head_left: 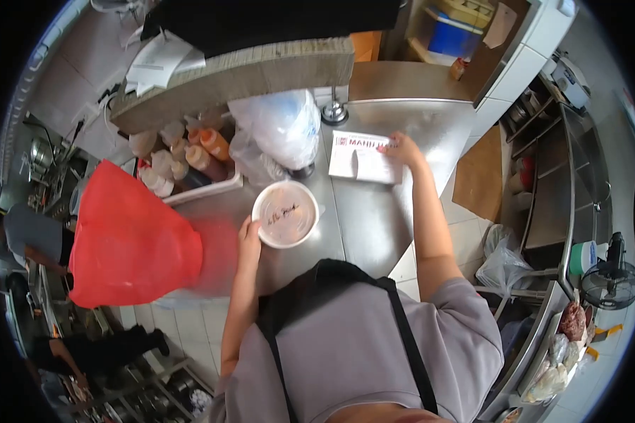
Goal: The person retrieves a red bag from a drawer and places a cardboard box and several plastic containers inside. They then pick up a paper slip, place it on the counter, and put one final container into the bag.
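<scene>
A round lidded container [286,213] with handwriting on its lid is held at its left edge by my left hand [249,238], the fingers closed on its rim. My right hand [404,151] is at the upper right corner of a white printed box [363,166] that lies on the steel counter [363,222]; its fingers grip that corner. Left of the container stands a large red plastic bag [130,240]. Behind the container are a clear plastic bag [286,130] and a white tray [219,187] of squeeze bottles.
A wooden shelf [240,77] with papers overhangs the back of the counter. By its end stands a metal call bell [334,113]. A fan [610,280] and shelving are at the right. Two other people [32,236] [102,352] are at the far left.
</scene>
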### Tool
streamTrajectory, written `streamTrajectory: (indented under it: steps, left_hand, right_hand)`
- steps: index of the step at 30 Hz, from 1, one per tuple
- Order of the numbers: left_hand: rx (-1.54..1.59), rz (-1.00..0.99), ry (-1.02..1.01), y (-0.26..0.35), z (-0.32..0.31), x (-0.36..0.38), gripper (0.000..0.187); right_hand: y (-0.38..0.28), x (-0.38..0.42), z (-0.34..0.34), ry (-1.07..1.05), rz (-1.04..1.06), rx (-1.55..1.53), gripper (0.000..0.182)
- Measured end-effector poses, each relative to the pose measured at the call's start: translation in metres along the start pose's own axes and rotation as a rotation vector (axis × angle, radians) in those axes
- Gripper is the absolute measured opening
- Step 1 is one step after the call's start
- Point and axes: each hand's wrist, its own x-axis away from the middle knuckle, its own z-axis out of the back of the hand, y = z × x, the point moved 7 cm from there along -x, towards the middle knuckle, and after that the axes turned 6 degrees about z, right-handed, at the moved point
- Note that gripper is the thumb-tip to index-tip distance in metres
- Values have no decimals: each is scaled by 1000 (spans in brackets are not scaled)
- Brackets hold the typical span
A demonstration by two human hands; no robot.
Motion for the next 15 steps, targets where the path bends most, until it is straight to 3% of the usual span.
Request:
streamTrajectory:
  steps: [3, 5, 7, 10, 15]
  left_hand:
    - [84, -49, -3, 4, 20, 8, 30]
    - [-69, -40, 77, -11, 44, -1, 32]
    - [-145, -50, 120, 16, 49, 15, 34]
    - [-250, -72, 186, 10, 70, 10, 33]
    - [-100, -94, 136, -1, 72, 6, 35]
  right_hand:
    - [0, 17, -14, 176, 96, 165, 64]
    - [-8, 42, -20, 152, -5, 116, 64]
    - [-18, 67, -29, 182, 6, 50, 62]
    - [-26, 86, -42, 144, -3, -39, 62]
    - [-33, 81, -49, 113, 91, -35, 59]
